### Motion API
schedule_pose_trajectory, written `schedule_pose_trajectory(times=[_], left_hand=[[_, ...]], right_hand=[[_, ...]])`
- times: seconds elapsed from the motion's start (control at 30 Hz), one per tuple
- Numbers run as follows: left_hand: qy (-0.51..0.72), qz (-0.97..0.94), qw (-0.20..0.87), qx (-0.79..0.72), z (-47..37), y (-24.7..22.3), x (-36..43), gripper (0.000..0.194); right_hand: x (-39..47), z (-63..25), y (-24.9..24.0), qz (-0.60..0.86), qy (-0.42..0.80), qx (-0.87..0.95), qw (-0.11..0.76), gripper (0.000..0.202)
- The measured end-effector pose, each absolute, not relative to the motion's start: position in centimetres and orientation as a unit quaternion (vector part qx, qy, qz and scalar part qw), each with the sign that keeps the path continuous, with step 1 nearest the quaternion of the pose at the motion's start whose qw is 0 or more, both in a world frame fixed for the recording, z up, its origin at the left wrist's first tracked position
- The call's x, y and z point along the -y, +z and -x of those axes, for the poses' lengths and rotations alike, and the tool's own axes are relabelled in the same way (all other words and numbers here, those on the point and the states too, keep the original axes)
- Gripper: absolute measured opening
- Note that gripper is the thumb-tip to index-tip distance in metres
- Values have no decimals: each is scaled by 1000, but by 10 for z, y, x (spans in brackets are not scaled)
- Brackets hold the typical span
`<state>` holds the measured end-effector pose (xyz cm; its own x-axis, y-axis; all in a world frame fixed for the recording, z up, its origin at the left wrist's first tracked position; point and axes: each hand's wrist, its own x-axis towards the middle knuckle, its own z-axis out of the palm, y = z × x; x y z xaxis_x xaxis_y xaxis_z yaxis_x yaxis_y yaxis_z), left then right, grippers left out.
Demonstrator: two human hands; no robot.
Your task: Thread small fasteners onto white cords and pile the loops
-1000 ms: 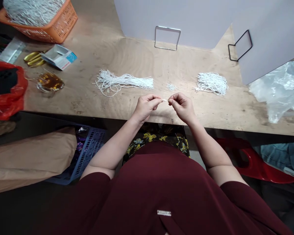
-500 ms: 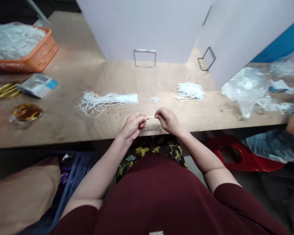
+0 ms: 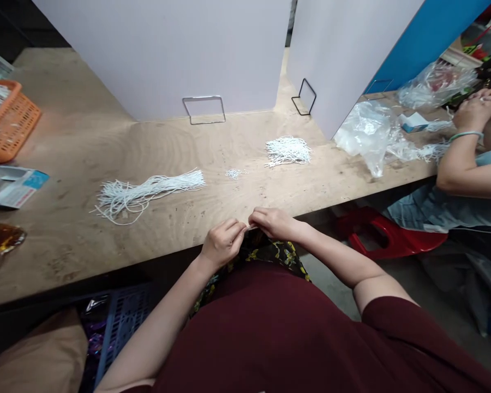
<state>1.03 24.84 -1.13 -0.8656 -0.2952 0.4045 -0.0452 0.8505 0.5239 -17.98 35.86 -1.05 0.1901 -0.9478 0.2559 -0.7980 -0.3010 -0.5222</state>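
My left hand [image 3: 224,240] and my right hand [image 3: 272,223] meet at the table's front edge, fingertips pinched and almost touching. Between them shows a short bit of white string [image 3: 251,227]; most of it is hidden by the fingers. Beyond my hands, a loose bundle of long white strings [image 3: 151,191] lies to the left, its left end fanned out. A small heap of tiny white pieces [image 3: 234,173] sits in the middle. To its right is a neater bundle of shorter white strings [image 3: 288,151].
Pale upright panels [image 3: 167,60] with wire stands block the back of the wooden table [image 3: 77,240]. At left are an orange basket [image 3: 14,128] and an opened carton [image 3: 14,188]. Plastic bags [image 3: 366,134] and a co-worker's arms [image 3: 460,158] are at right, above a red stool [image 3: 393,234].
My view has swung to the right, bringing the co-worker's hands into sight. My hands have come closer together and nearer my lap, and less of the string shows between them.
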Motion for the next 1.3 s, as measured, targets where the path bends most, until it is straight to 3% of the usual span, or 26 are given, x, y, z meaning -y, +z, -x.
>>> schedule_pose_trajectory(times=[0.13,0.27,0.37,0.53,0.63,0.83,1.13,1.3], left_hand=[[-253,-162,195,934,-16,-21,-238,31],[-148,-353,211,899,-30,-40,-214,50],[-102,-424,203,877,-38,-52,-203,46],[-74,-421,204,881,-37,-56,-205,38],[-72,-421,216,878,-35,-56,-207,37],[-87,-430,222,871,-33,-60,-205,34],[-95,-438,212,868,-31,-55,-207,35],[-81,-434,210,872,-31,-56,-206,35]], right_hand=[[-356,215,-7,772,-256,-581,30,19],[-324,294,22,605,-398,-685,-76,25],[-291,353,37,512,-447,-726,-109,25],[-270,397,28,548,-261,-794,-37,36],[-290,406,10,532,-196,-822,-46,38],[-314,417,-18,529,-159,-832,-45,25],[-293,443,-6,461,-194,-865,37,18],[-290,499,-7,446,-122,-878,121,66]])
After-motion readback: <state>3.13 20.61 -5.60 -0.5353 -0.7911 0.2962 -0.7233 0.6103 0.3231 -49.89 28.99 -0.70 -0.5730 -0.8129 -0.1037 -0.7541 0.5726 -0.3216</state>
